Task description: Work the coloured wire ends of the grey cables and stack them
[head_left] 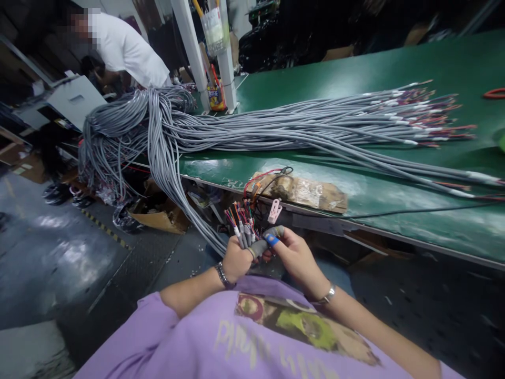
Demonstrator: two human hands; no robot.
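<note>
My left hand (238, 259) is wrapped round a bundle of grey cables (205, 230) close to their stripped ends. Coloured wire ends (240, 213) fan out above the fist, with white sleeves at their bases. Beside it my right hand (290, 250) pinches at the right side of the bundle, its fingertips close to the left thumb. Whatever lies between those fingertips is too small to make out. Grey finger covers are on both hands, and blue tape wraps the right thumb. A pink clip (275, 210) sits just above the right hand at the table edge.
Many more grey cables (252, 126) lie along the green table (418, 210) and hang over its left end. A taped cardboard piece (315, 193) with red and black leads rests at the front edge. Behind stand white posts (189, 47) and a person in a white shirt (130, 47).
</note>
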